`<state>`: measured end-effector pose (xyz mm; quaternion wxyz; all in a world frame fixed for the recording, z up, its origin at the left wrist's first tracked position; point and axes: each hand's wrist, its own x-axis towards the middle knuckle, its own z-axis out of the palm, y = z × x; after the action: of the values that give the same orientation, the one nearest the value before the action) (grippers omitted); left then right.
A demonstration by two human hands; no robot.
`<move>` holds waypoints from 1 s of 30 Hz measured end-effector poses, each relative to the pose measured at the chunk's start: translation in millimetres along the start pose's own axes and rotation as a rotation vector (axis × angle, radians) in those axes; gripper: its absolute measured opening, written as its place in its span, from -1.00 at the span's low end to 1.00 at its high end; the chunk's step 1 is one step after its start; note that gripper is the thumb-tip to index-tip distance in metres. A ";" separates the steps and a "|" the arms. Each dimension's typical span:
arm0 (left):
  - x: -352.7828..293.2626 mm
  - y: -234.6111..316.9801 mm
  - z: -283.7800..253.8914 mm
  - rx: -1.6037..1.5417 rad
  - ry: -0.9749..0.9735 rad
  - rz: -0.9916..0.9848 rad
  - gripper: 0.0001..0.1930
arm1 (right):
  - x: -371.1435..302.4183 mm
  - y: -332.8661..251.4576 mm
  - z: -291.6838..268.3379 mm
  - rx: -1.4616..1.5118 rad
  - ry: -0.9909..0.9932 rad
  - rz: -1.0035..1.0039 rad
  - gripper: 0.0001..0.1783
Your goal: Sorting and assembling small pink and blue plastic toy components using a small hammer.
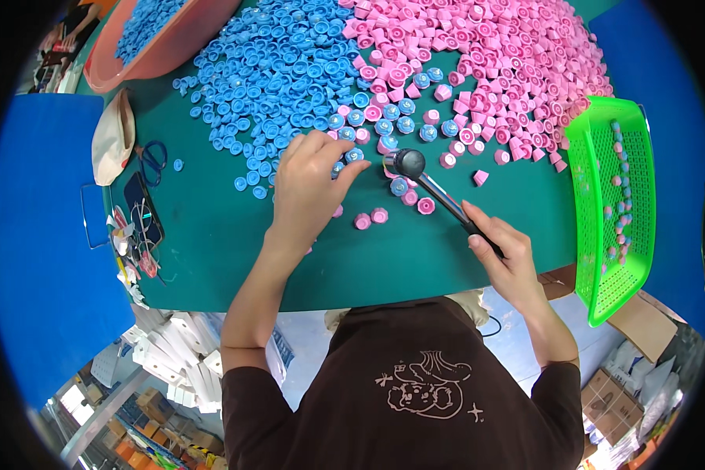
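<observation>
My left hand (309, 184) rests on the green table (211, 243), its fingertips pinching a small blue cap (354, 155) at the edge of a big heap of blue caps (274, 70). My right hand (503, 251) grips the handle of a small black mallet (409, 164), whose round head hovers just right of that cap. A heap of pink caps (486, 63) lies beyond. Several joined blue-and-pink pieces (403, 124) sit between the heaps, and loose pink caps (372, 218) lie near my left hand.
A green plastic basket (603, 235) with several assembled pieces stands at the right. A pink tub (172, 47) of blue caps is at the back left. Scissors (153, 157), a phone (143, 207) and a cloth pouch (113, 137) lie at the left edge.
</observation>
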<state>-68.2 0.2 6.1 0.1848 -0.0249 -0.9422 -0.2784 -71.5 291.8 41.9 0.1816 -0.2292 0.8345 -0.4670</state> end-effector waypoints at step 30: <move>4.5 -77.9 -46.0 0.072 0.046 -0.190 -0.85 | 35.3 -17.5 -5.4 0.022 0.103 -0.007 -0.56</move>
<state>-68.7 -90.3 3.3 0.1802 0.0775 -0.9451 -0.2613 -99.9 268.0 56.5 0.1393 -0.2059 0.8367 -0.4880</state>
